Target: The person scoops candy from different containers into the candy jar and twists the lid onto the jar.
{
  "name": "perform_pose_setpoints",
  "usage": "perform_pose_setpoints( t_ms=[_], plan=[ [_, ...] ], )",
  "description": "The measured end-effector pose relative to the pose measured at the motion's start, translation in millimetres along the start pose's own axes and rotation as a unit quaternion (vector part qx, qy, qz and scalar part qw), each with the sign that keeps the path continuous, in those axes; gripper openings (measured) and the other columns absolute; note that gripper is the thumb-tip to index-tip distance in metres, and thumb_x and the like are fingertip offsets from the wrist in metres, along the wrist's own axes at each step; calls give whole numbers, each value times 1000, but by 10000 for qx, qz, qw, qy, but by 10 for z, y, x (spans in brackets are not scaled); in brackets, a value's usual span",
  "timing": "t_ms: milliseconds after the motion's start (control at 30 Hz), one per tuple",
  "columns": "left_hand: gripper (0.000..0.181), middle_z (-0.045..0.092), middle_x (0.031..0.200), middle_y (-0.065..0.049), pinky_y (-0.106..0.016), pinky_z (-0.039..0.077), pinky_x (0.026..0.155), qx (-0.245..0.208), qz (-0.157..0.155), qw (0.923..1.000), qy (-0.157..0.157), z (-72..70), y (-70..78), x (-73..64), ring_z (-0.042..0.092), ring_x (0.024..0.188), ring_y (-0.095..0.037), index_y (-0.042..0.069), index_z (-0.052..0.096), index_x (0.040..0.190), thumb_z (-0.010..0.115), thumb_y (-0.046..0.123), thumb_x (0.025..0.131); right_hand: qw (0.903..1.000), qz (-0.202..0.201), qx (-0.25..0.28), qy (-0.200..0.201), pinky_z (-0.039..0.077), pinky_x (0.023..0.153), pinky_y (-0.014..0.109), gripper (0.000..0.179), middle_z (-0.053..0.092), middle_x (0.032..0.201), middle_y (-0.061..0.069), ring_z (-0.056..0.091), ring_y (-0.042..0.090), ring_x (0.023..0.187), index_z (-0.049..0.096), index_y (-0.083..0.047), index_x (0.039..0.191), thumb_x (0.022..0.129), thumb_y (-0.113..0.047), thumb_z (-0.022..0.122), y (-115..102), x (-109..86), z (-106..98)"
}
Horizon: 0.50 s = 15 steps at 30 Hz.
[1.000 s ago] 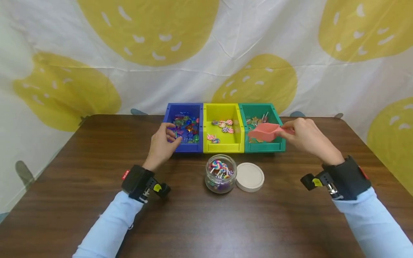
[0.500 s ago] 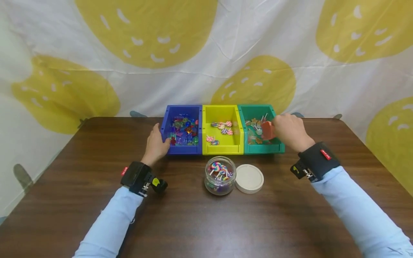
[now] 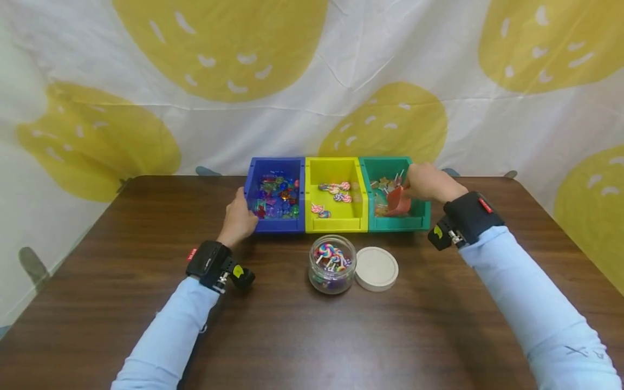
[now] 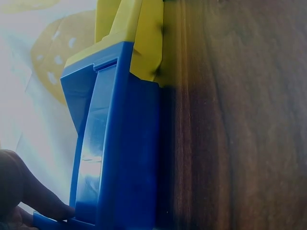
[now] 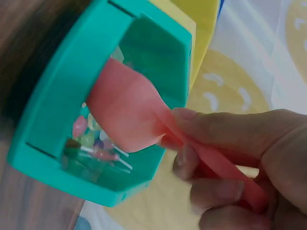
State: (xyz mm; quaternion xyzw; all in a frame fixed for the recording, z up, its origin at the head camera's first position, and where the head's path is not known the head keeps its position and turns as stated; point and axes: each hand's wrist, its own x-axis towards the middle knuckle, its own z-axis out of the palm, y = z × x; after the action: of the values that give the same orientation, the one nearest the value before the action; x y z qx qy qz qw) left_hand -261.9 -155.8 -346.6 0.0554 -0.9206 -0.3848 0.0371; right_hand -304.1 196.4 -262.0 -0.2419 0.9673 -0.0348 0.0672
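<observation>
at the green bin (image 3: 400, 223): the right hand (image 3: 431, 183) grasps the handle of the pink scoop (image 5: 127, 105), thumb on one side and fingers curled round the other.
pink scoop: tilted, its bowl down inside the green bin; whether it carries anything cannot be told.
beside the scoop bowl: little stick pieces (image 5: 103, 154) with pale stems, and a few colored bits, lie on the green bin's floor.
at the blue bin (image 3: 278, 225): the left hand (image 3: 237, 219) holds the left side near the front corner, its thumb touching the edge.
blue bin's load: see-through gems (image 3: 285, 195) of many colors, spread over the floor.
between those two: the yellow bin (image 3: 336, 224), side by side with both, with swirl pieces (image 3: 343, 199) scattered in it.
glass jar (image 3: 331, 283): upright and lidless in front of the yellow bin, rainbow swirl lollipops (image 3: 327, 249) on top inside.
white lid (image 3: 377, 268): flat, just right of the glass jar; whether they touch is hard to tell.
table (image 3: 312, 341): dark wood grain, under the bins and glass jar.
behind everything: a white cloth (image 3: 273, 127) with big yellow shapes.
</observation>
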Motion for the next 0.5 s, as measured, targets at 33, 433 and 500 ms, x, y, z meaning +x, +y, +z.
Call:
perform_pose_setpoints(
  t_ms=[33, 433, 500],
  plan=[
    [62, 35, 133, -29, -48, 32, 99, 4, 0, 10000, 2, 1, 1, 2, 36, 121, -38, -4, 15, 137, 43, -8, 83, 10000, -57, 12, -65, 28, 44, 25, 32, 35, 48, -4, 29, 9, 43, 54, -8, 52, 82, -15, 61, 60, 63, 18],
    [62, 34, 132, -31, -50, 32, 99, 12, -29, 9998, -179, -41, -3, 8, 37, 120, -40, -5, 14, 137, 44, -8, 83, 9961, 530, 704, -11, 27, 43, 20, 37, 29, 47, -5, 28, 7, 40, 37, -13, 47, 81, -8, 48, -136, 93, 85],
    [61, 35, 132, -31, -50, 32, 98, 22, -42, 9998, -212, -46, -5, 8, 38, 119, -40, -5, 15, 137, 44, -8, 83, 9936, 772, 829, -19, 33, 42, 19, 35, 36, 49, -2, 36, 8, 38, 42, -9, 51, 85, -8, 45, -159, 117, 142]
  ],
)
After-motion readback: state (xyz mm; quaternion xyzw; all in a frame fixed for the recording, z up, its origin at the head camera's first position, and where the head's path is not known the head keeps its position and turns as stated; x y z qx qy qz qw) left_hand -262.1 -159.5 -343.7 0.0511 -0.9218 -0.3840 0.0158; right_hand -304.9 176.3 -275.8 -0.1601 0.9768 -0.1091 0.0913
